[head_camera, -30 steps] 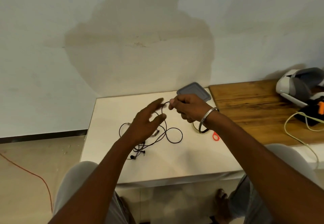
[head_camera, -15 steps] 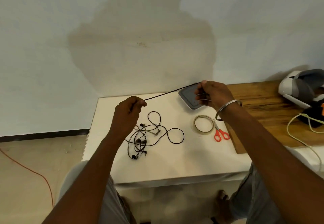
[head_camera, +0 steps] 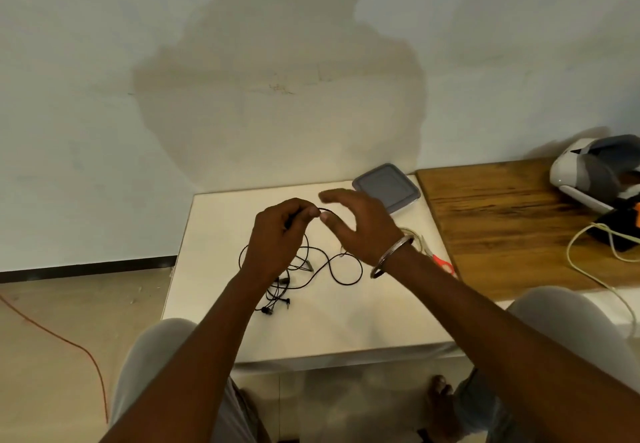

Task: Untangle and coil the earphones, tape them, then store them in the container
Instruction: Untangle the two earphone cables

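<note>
The earphones (head_camera: 341, 271) lie as a loose black tangle on the white table (head_camera: 242, 331), near its middle, with one strand raised off the heap. The left hand (head_camera: 280, 234) holds that strand up, fingers curled and pinching it at the fingertips. Just right of it the right hand (head_camera: 360, 231) hovers with fingers spread and straight, gripping nothing; whether its thumb touches the small loop there I cannot tell. Further right, the tape roll (head_camera: 417, 240) is mostly hidden behind the wrist, with the scissors (head_camera: 443, 264) beside it. The lidded container (head_camera: 386, 188) sits at the far right corner. The risk is that pulling the pinched strand upward drags the heap and tightens a knot, or that the loop springs free with only one hand gripping.
</note>
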